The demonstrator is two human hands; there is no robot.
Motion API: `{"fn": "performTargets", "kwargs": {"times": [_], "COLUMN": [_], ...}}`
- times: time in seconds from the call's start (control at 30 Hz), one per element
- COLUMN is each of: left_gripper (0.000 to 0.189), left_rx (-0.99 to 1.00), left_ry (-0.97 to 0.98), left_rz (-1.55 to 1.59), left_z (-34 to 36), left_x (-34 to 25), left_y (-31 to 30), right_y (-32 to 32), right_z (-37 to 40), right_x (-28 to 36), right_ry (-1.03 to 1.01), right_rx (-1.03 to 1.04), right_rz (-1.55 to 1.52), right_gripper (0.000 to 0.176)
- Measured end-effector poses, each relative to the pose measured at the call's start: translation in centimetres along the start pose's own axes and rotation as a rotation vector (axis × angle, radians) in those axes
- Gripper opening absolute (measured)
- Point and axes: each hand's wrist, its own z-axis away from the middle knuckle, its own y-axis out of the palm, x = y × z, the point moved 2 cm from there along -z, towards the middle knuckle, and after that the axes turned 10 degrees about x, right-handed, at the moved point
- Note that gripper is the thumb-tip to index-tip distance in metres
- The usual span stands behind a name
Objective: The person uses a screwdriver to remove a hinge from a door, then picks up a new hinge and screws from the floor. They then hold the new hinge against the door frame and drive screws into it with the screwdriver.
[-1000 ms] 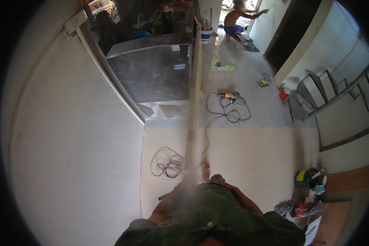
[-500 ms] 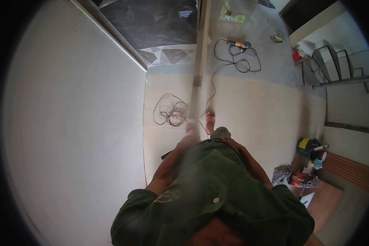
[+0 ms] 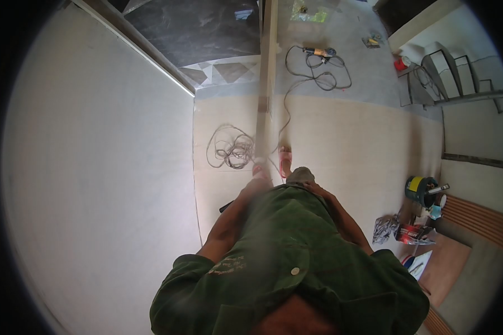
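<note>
My left hand [image 3: 255, 190] is low at my left side, against the green shirt [image 3: 296, 240], its fingers blurred and partly hidden. A black object [image 3: 226, 207] pokes out from behind my left forearm. On the other side, my right hand [image 3: 314, 188] rests by the shirt's hem, next to the grey cloth over my leg [image 3: 300, 175]; its fingers are mostly hidden. My sandalled feet [image 3: 285, 162] show just beyond the hands. A long wooden beam [image 3: 267, 61] runs away from near my left foot, and a tangled cord [image 3: 235, 152] lies beside it.
An orange-and-black power tool [image 3: 320, 52] lies on the floor ahead with its cable looped. To the right are a dark bucket [image 3: 420, 191], a red package [image 3: 411, 233] and metal framing [image 3: 447, 84]. A pale wall or panel [image 3: 100, 167] fills the left.
The view has shifted slightly, so the cord, power tool and beam appear a little further left and higher. Both hands stay at about the same place.
</note>
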Motion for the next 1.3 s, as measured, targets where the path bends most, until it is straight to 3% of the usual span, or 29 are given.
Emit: {"fn": "performTargets", "kwargs": {"times": [0.8,1.07,1.17,1.3], "left_gripper": [0.042,0.044,0.046,0.047], "left_rx": [0.128,0.055,0.118,0.104], "left_ry": [-0.015,-0.183,-0.072,-0.089], "left_rz": [-0.128,0.0,-0.12,-0.122], "left_z": [-3.7,0.0,-0.4,-0.1], "left_x": [4.8,0.0,0.2,0.1], "left_y": [2.2,0.1,0.1,-0.1], "right_y": [-0.5,-0.8,-0.8,-0.9], "right_z": [-0.7,-1.1,-1.3,-1.2], "right_x": [-0.5,-0.6,-0.5,-0.3], "right_ry": [0.042,0.035,0.034,0.013], "right_rx": [0.043,0.048,0.053,0.017], "right_rz": [0.063,0.073,0.068,0.085], "right_gripper": [0.055,0.055,0.055,0.056]}}
